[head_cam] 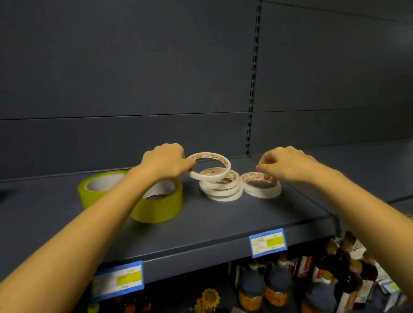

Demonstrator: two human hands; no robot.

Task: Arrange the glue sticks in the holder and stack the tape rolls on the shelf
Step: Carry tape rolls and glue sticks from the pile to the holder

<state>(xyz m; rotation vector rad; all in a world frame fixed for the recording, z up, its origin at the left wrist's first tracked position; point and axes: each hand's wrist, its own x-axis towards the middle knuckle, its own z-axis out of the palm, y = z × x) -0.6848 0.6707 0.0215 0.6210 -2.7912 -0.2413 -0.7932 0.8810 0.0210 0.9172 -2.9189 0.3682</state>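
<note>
On the dark grey shelf (pixel 206 228) my left hand (pixel 166 163) pinches the rim of a thin white tape roll (pixel 222 161) and holds it tilted above a stack of several white rolls (pixel 221 188). My right hand (pixel 285 163) has curled fingertips on the top roll of a lower white stack (pixel 261 189) just to the right. Two wide yellow tape rolls (pixel 158 207) (pixel 99 187) stand to the left, partly behind my left forearm. No glue sticks or holder are in view.
The shelf's back panel and a slotted upright (pixel 253 83) rise behind the rolls. Blue and yellow price tags (pixel 267 241) hang on the front edge. Below, a lower shelf holds dark bottles (pixel 277 286) and packaged goods.
</note>
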